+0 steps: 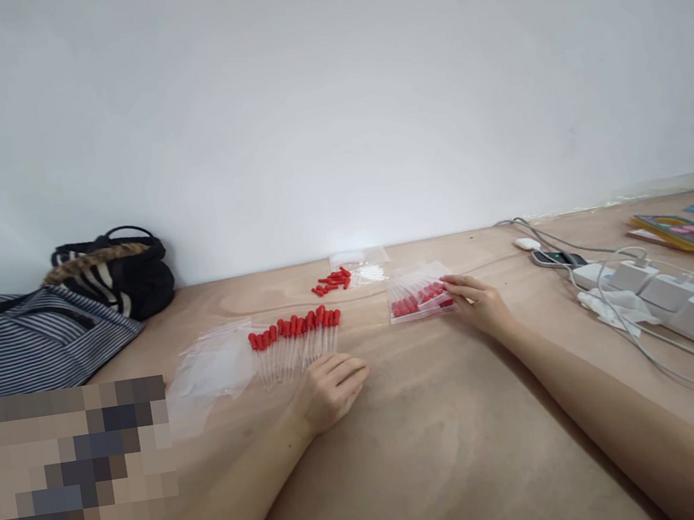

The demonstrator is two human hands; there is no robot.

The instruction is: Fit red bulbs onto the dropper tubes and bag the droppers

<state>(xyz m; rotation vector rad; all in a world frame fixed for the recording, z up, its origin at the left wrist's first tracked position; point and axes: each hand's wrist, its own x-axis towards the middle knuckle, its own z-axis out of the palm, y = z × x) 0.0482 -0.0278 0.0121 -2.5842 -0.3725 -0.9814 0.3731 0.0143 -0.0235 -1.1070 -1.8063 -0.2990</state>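
Observation:
My left hand (334, 391) rests on the table with its fingers loosely curled, and nothing shows in them. Just beyond it lies a row of clear droppers (297, 340) with red bulbs pointing away from me; the hand is right beside their thin tips. My right hand (479, 302) grips the right edge of a clear plastic bag (413, 292) that has several red-bulbed droppers in it. Left of the row, empty clear plastic bags (210, 365) lie overlapping. Farther back are loose red bulbs (332, 280) and a bunch of clear tubes (367, 273).
Two bags, one striped (41, 337) and one black (139, 276), sit at the left. On the right are a power strip with white chargers (675, 300), loose cables, a black device (558, 258) and a yellow-edged tray (692, 233). A white wall stands behind the table.

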